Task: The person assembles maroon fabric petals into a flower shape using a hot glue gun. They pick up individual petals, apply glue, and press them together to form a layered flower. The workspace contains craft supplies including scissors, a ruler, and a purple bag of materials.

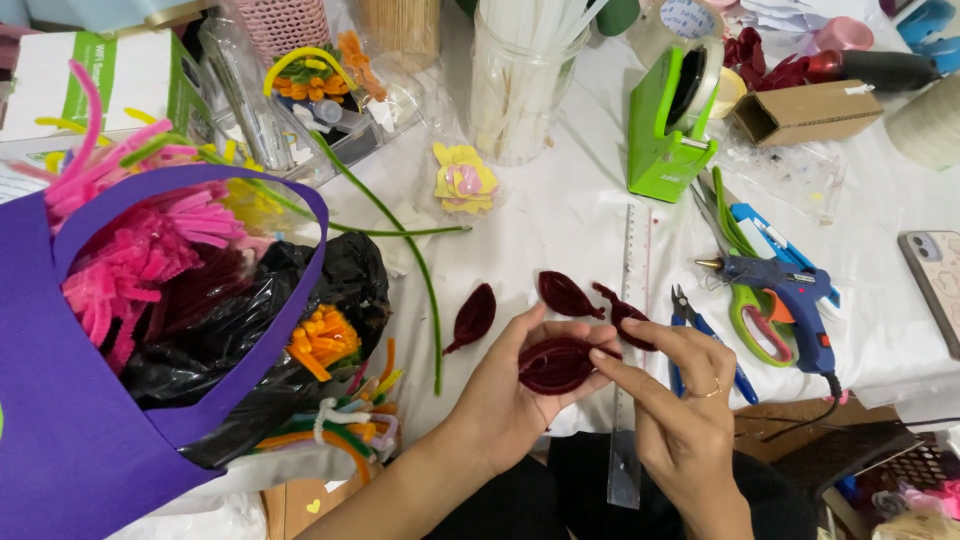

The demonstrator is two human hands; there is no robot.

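A dark red petal (553, 364) made of coiled pipe cleaner lies in my left hand (515, 390), which cups it from below. My right hand (675, 400), with a ring on one finger, pinches the petal's right edge with fingertips. Three more dark red petals rest on the white table just beyond: one at the left (473, 317), one in the middle (566, 295), one at the right (626, 314), partly behind my right fingers.
A purple bag (80, 440) of pink pipe cleaners fills the left. A long green stem (420, 265), clear ruler (629, 250), blue pliers (690, 320), blue glue gun (785, 290), green scissors (745, 300), green tape dispenser (665, 125), a jar of sticks (520, 85) and a phone (935, 280) lie around.
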